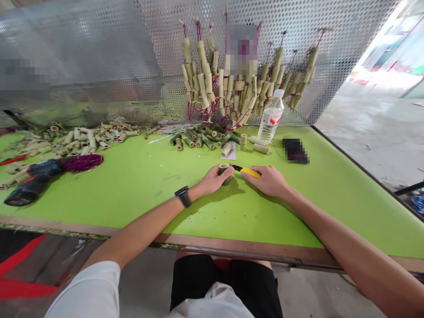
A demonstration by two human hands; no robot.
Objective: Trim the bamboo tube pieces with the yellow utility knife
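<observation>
A short piece of green bamboo (225,180) stands near the middle of the green table, its pale cut rim facing up. My left hand (212,180) is closed around it from the left, the thumb across its front. In my right hand (269,180) is a yellow utility knife (251,172) with a black front end. The knife's tip points left and reaches close to the bamboo's upper right side; whether it touches cannot be made out. Small dark bits are scattered on the table in front of both hands.
Several green and pale bamboo pieces (207,140) lie beyond my hands. A water bottle (272,117) stands at the back right. A cordless drill (35,179), purple string (84,162) and a bamboo pile (82,137) occupy the left. Strung bamboo (203,75) hangs on a perforated metal panel (149,53).
</observation>
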